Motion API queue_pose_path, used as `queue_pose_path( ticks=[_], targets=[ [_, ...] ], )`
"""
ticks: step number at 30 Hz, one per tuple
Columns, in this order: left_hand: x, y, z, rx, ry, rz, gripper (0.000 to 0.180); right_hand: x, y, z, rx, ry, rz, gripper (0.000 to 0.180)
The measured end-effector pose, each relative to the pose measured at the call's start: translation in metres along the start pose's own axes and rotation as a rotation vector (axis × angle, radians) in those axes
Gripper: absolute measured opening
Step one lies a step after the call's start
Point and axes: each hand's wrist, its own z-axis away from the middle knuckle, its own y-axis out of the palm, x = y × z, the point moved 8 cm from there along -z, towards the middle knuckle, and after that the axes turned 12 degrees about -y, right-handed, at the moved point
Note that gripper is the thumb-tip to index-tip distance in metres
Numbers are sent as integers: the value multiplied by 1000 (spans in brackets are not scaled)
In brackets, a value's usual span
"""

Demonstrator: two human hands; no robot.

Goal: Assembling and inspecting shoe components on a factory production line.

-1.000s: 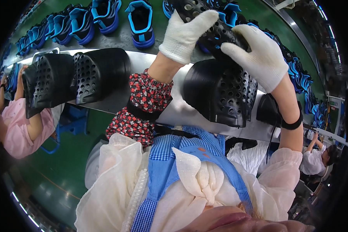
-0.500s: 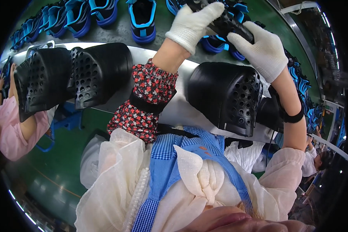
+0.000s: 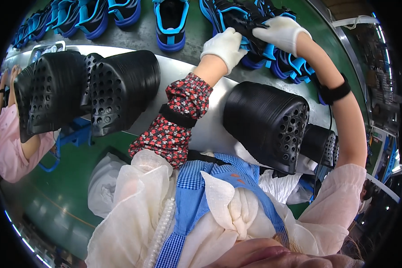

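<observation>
Both my hands wear white knitted gloves and reach over the far side of the bench among black and blue sneakers [image 3: 212,15]. Between them is a dark, glossy black piece [image 3: 242,23], low over the shoes; its outline merges with the black uppers. My left hand [image 3: 224,48] is closed at its near left side, fingertips partly hidden. On the other side my right hand [image 3: 283,33] is closed on it, thumb toward the left. A sneaker with a blue sole [image 3: 254,61] lies just below the hands.
Large black perforated moulded housings stand along the near metal edge, one [image 3: 265,120] right of my left sleeve, others [image 3: 123,87] at left. A row of sneakers [image 3: 169,24] lines the green belt. A cable [image 3: 329,134] hangs by my right arm. Another person's pink sleeve [image 3: 18,147] is at far left.
Both hands have lowered the black piece toward the sneakers. My right hand has moved up and left in view, and my left hand has come nearer. More sneakers show below the right hand.
</observation>
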Motion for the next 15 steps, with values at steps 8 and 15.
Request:
queue_pose_path(
  ticks=[8, 15],
  targets=[
    [5, 4, -14, 212, -143, -199, 39, -5, -9, -74, 22, 503, -218, 41],
    [19, 37, -43, 492, -204, -327, 39, -38, 62, -121, -22, 462, -362, 37]
  ],
)
